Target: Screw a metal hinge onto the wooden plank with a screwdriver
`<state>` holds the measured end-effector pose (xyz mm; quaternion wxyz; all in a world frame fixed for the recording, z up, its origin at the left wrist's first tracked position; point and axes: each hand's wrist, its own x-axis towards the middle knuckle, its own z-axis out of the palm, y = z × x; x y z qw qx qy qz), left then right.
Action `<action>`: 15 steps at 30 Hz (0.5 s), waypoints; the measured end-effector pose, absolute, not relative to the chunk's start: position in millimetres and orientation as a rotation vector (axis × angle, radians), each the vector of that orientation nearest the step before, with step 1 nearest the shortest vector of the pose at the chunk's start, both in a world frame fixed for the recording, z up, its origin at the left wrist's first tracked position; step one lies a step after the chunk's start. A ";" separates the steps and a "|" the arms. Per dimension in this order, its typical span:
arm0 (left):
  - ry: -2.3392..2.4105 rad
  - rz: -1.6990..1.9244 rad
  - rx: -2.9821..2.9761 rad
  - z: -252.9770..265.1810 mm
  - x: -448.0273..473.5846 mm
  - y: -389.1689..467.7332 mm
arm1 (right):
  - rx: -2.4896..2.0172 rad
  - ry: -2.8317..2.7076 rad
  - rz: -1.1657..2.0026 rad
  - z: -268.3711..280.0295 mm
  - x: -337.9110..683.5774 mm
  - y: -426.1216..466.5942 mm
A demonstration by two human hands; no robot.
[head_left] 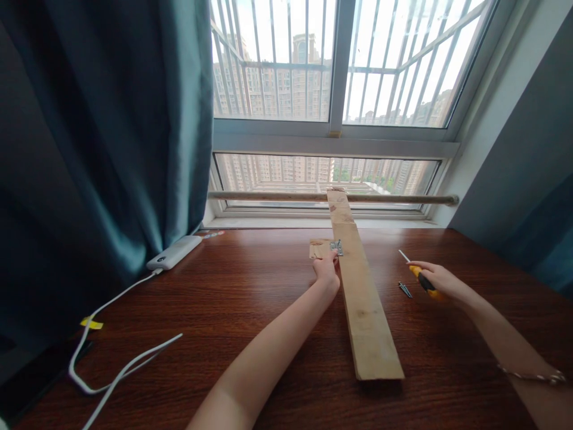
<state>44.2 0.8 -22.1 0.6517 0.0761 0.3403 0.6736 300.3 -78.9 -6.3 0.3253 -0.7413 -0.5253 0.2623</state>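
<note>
A long wooden board (364, 304) runs away from me across the table, its far end near the rail. Against its left edge lies a small wooden piece (316, 248). A metal hinge (335, 247) sits where the two meet. My left hand (327, 272) is closed, its thumb and fingers pinching at the hinge's near edge; some fingertips are hidden. To the board's right, my right hand (441, 280) is wrapped round the yellow and black handle of a screwdriver (418, 275). Its shaft points up and left, apart from the board. Several screws (405, 289) lie beside that hand.
On the left, a white power strip (174, 252) trails a white cable (123, 373) over the brown table (250, 280). A dark blue curtain (179, 119) hangs there. Beyond the table, a horizontal rail (277, 196) crosses in front of the window.
</note>
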 end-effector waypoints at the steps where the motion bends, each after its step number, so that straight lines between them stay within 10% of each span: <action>1: 0.768 1.510 0.181 -21.9 43.9 0.8 | -1.808 -1.244 0.819 6.5 296.2 -77.6; 15: 0.788 1.495 0.223 -33.7 47.6 7.7 | -0.484 -1.096 0.930 139.7 180.4 -64.9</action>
